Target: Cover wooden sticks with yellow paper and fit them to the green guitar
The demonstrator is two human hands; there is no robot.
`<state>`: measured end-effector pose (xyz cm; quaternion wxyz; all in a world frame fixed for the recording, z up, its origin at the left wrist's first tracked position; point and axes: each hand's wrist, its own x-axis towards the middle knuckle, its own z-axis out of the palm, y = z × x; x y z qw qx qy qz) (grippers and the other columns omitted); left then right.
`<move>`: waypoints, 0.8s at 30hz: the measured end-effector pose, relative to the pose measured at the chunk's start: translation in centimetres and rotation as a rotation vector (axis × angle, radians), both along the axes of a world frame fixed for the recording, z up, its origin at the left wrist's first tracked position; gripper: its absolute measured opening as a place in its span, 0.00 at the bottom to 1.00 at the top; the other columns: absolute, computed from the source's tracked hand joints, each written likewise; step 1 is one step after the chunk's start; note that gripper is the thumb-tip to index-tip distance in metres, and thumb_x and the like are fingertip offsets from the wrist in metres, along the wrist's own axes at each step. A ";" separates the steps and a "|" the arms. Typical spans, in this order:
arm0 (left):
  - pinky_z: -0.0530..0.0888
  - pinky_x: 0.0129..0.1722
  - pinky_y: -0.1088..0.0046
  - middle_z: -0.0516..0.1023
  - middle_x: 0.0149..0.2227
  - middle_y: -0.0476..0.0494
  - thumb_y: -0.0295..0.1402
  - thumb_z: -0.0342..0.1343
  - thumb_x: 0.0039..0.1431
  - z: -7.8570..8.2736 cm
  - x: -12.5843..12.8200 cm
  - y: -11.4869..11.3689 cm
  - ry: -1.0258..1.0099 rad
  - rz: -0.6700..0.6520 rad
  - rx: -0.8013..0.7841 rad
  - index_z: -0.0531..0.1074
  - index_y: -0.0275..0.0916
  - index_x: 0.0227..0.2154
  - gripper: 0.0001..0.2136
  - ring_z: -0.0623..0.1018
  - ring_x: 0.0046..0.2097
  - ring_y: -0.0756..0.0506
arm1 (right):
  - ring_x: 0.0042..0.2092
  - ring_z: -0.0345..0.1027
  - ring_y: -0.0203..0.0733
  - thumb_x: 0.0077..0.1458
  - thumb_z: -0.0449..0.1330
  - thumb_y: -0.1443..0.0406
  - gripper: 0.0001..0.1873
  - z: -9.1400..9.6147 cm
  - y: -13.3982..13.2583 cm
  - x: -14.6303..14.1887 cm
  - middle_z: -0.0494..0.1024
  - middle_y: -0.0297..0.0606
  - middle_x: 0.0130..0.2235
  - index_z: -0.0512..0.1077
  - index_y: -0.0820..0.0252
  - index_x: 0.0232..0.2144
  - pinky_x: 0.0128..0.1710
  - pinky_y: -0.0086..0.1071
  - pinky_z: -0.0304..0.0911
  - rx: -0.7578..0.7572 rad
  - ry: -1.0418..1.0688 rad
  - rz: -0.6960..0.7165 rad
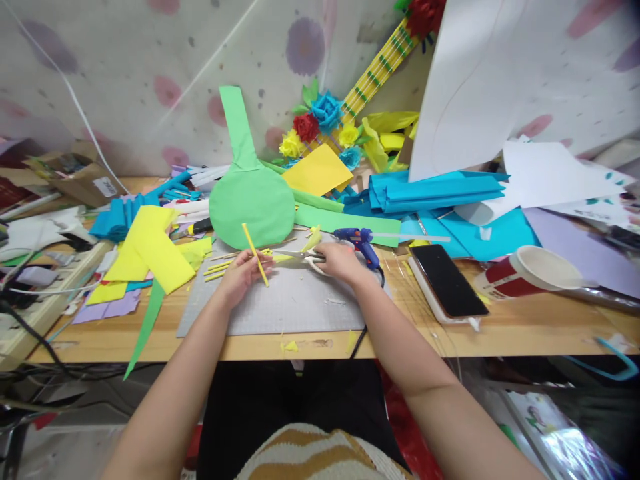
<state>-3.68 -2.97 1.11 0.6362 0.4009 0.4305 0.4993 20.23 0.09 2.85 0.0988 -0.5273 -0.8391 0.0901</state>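
In my left hand [245,272] is a thin yellow paper stick [256,257], pinched between the fingers and slanting upward. My right hand [337,260] grips a pair of scissors [311,257] with pale handles, the blades pointing left toward the left hand. Several more yellow sticks [216,269] lie to the left on the grey cutting mat [295,313]. A round green paper shape with a strip on top [253,207] stands just behind my hands. Close to the right hand rests a blue glue gun [364,245] with a clear glue stick in its back.
A phone [450,280] and a red-and-white paper cup [523,272] are on the right. Yellow crepe sheets [150,250] lie on the left, blue paper rolls [435,190] behind. A flower-decorated yellow guitar-like craft [377,70] leans against the back. A white board [465,87] stands upright.
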 end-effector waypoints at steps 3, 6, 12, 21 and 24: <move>0.71 0.42 0.68 0.74 0.34 0.46 0.32 0.58 0.46 -0.4 0.6 0.5 -0.081 0.148 0.041 0.68 0.36 0.29 0.08 0.74 0.40 0.49 | 0.41 0.65 0.41 0.48 0.54 0.64 0.10 0.2 0.1 -0.2 0.74 0.41 0.38 0.71 0.60 0.33 0.34 0.29 0.54 0.013 -0.026 0.054; 0.72 0.37 0.74 0.73 0.31 0.50 0.33 0.60 0.43 -0.9 0.9 0.7 -0.104 0.243 0.068 0.68 0.37 0.29 0.09 0.74 0.35 0.53 | 0.38 0.66 0.41 0.45 0.56 0.64 0.10 0.7 0.6 0.0 0.75 0.40 0.36 0.72 0.59 0.32 0.32 0.29 0.54 -0.075 -0.052 0.068; 0.73 0.30 0.77 0.73 0.30 0.49 0.35 0.64 0.36 -1.3 0.9 0.6 -0.079 0.275 0.089 0.70 0.36 0.29 0.14 0.74 0.32 0.52 | 0.35 0.65 0.38 0.41 0.60 0.62 0.13 1.9 1.2 0.3 0.75 0.37 0.36 0.70 0.58 0.34 0.30 0.27 0.53 -0.116 0.016 0.045; 0.74 0.32 0.72 0.74 0.30 0.48 0.36 0.62 0.37 -1.7 1.4 0.3 0.011 0.382 0.146 0.67 0.36 0.29 0.16 0.76 0.34 0.49 | 0.34 0.66 0.39 0.57 0.43 0.56 0.20 1.0 -2.1 3.3 0.76 0.37 0.32 0.72 0.57 0.29 0.29 0.28 0.50 0.046 0.095 -0.211; 0.73 0.31 0.72 0.74 0.30 0.47 0.37 0.62 0.37 -1.5 1.6 0.2 0.011 0.402 0.140 0.67 0.35 0.30 0.16 0.76 0.34 0.48 | 0.30 0.65 0.40 0.54 0.41 0.48 0.28 0.2 -3.4 5.8 0.74 0.38 0.24 0.70 0.59 0.20 0.27 0.29 0.49 0.069 0.132 -0.402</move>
